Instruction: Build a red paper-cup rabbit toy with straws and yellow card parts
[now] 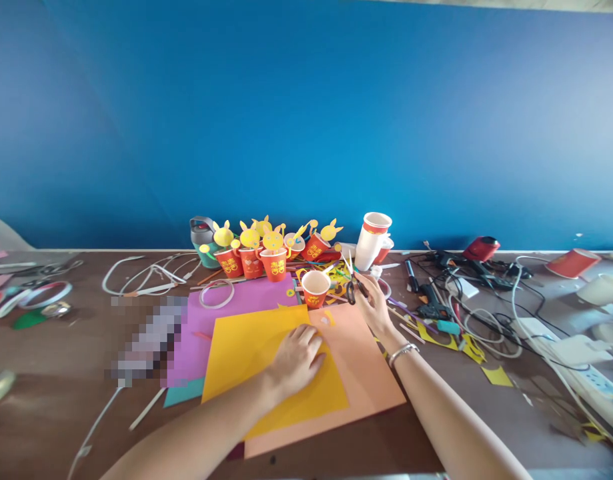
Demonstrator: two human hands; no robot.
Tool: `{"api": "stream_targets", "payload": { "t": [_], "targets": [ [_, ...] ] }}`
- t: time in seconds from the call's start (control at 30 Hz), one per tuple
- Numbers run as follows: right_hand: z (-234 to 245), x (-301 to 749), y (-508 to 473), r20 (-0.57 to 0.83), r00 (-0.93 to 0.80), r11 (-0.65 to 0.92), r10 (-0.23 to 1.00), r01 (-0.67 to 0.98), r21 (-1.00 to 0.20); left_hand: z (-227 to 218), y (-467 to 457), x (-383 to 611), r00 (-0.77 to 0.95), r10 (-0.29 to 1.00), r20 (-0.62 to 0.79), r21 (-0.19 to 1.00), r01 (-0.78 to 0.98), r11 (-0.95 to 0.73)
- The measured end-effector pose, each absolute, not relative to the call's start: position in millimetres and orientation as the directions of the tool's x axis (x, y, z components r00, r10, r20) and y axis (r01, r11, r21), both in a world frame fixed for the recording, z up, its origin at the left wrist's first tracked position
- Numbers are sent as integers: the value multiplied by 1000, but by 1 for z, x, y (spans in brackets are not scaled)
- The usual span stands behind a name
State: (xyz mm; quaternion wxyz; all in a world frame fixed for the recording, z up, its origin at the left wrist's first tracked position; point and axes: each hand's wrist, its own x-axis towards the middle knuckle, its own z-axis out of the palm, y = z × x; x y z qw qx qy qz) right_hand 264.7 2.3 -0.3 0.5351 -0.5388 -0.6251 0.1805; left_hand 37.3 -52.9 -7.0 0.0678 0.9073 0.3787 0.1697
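The left hand (297, 357) is laid palm down on the yellow sheet (246, 360), its fingers loosely bent. The scissors (351, 275) are gripped at the black handles by the right hand (373, 301), with the blades pointed upward and parted. The peach sheet (371, 380) is partly covered by the yellow sheet. A red paper cup (315, 298) is stood upright at their far edge. Farther back, cups with yellow rabbit-shaped heads (273, 267) are grouped left of a tall white cup stack (370, 247).
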Motion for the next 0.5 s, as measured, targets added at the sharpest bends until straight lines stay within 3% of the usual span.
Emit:
{"api": "stream_targets", "payload": {
  "t": [0.13, 0.3, 0.5],
  "targets": [
    [-6, 267, 6, 518, 88, 395, 851, 544, -740, -6, -53, 36, 658, 705, 264, 255, 657, -709],
    [-2, 260, 4, 523, 70, 307, 849, 741, -597, -7, -52, 36, 649, 710, 273, 254, 664, -704],
    [9, 249, -5, 375, -14, 156, 927, 924, -350, -7, -49, 35, 644, 718, 264, 322, 643, -695]
  ]
}}
